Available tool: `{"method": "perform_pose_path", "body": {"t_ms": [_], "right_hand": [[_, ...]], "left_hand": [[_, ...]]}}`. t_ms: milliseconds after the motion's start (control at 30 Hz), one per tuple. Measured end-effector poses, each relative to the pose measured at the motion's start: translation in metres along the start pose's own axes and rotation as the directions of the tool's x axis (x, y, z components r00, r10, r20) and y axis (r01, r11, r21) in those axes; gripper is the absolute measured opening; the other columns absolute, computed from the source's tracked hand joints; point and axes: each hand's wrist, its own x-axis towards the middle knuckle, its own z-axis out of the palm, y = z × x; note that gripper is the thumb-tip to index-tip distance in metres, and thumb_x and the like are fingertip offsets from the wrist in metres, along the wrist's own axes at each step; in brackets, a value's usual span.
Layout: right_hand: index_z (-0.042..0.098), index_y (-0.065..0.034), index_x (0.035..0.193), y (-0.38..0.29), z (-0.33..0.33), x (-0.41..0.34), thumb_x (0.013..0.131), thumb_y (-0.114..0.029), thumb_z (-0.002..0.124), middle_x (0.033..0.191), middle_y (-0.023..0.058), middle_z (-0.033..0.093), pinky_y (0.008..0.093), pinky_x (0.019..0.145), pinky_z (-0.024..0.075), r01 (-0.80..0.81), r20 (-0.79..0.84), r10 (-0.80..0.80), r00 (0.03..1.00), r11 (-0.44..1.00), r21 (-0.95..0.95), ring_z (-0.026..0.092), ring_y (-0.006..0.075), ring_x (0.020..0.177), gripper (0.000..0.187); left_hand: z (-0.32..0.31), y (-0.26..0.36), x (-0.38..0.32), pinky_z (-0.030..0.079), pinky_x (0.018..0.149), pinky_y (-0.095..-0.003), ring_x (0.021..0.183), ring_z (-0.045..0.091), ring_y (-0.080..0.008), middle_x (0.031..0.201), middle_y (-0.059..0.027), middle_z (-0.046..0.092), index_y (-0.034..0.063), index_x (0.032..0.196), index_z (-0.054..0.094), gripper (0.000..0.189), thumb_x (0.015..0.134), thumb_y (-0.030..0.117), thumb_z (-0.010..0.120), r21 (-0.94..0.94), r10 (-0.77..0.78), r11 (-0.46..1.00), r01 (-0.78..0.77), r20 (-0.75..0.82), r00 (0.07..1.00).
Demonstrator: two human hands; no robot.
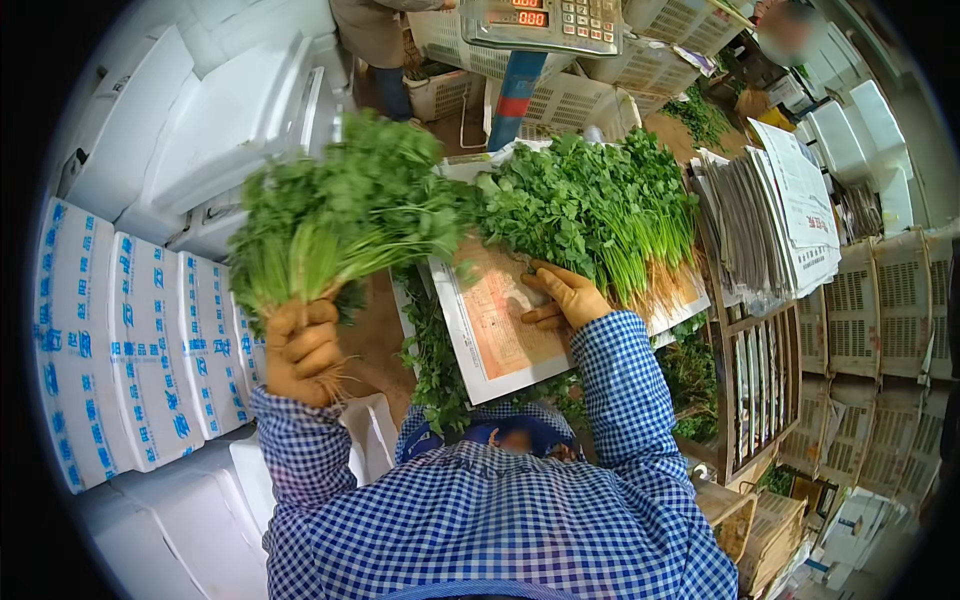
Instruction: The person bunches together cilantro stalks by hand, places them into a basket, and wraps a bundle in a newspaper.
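My left hand [304, 349], raised at the left, grips a bunch of coriander [300, 247] by its stem bases. Thin roots hang out below the fist, and the leaves are blurred. My right hand [566, 296] is over a sheet of newspaper [517, 330], fingers apart, with nothing visible in it. Whether its fingertips touch the paper I cannot tell. Just beyond that hand, a pile of coriander [592, 202] lies on the paper, its pale stems and brown roots pointing right. More greens [442, 360] show below the paper's left edge.
A digital scale display [541, 26] stands on a blue post [517, 97] at the far side. Stacked newspapers [757, 225] are at the right on a slatted wooden stand [761, 397]. White foam boxes [150, 345] line the left. Plastic crates [559, 112] and a standing person [371, 34] are farther back.
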Motion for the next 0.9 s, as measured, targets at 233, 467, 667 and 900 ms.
{"method": "perform_pose_path", "body": {"t_ms": [233,467,667,900], "right_hand": [[0.038,-0.0047,0.152,0.001,0.009,-0.004,0.105,-0.018,0.05,0.142,0.0155,0.057,0.0262,0.06,0.0584,0.004,-0.098,-0.01,0.995,0.999,-0.052,0.074,0.0231,0.075,0.05],[0.026,-0.0071,0.156,0.017,-0.004,-0.016,0.101,-0.022,0.059,0.152,0.0178,0.044,0.0348,0.083,0.0595,0.2,0.09,-0.196,0.977,0.979,-0.044,0.07,0.0262,0.098,0.066],[0.014,-0.0107,0.16,0.044,-0.053,-0.12,0.092,-0.049,0.067,0.16,0.0228,0.028,0.0507,0.113,0.0391,0.386,0.611,-0.383,0.693,0.913,0.134,0.045,0.0389,0.136,0.094],[0.029,-0.0063,0.152,0.104,-0.173,-0.248,0.089,-0.046,0.07,0.154,0.0181,0.035,0.0517,0.114,0.0345,0.438,0.519,-0.344,0.783,0.897,-0.067,0.039,0.036,0.14,0.085]], "left_hand": [[0.019,0.028,-0.043,0.037,0.041,-0.0226,0.055,0.043,-0.0083,0.11,-0.0193,0.06,-0.0092,0.141,0.034,0.046,0.103,0.013,0.048,0.231,0.278,0.919,-0.32,0.194,0.941],[0.038,-0.033,-0.047,0.03,0.036,-0.018,0.049,0.036,-0.0038,0.113,-0.0208,0.066,-0.0067,0.122,0.056,0.029,0.101,0.013,0.054,0.404,0.337,0.826,-0.393,0.204,0.919],[0.066,-0.183,-0.024,0.027,0.037,-0.0214,0.042,0.034,-0.0045,0.091,-0.0119,0.069,-0.0068,0.109,0.065,0.025,0.098,0.016,0.06,0.521,-0.025,0.853,-0.026,0.091,0.996],[0.054,-0.415,0.045,0.043,0.053,-0.0281,0.063,0.053,-0.0072,0.077,-0.0021,0.062,0.0022,0.098,0.072,0.025,0.087,0.025,0.071,0.894,-0.652,-0.091,0.439,-0.387,0.652]]}}
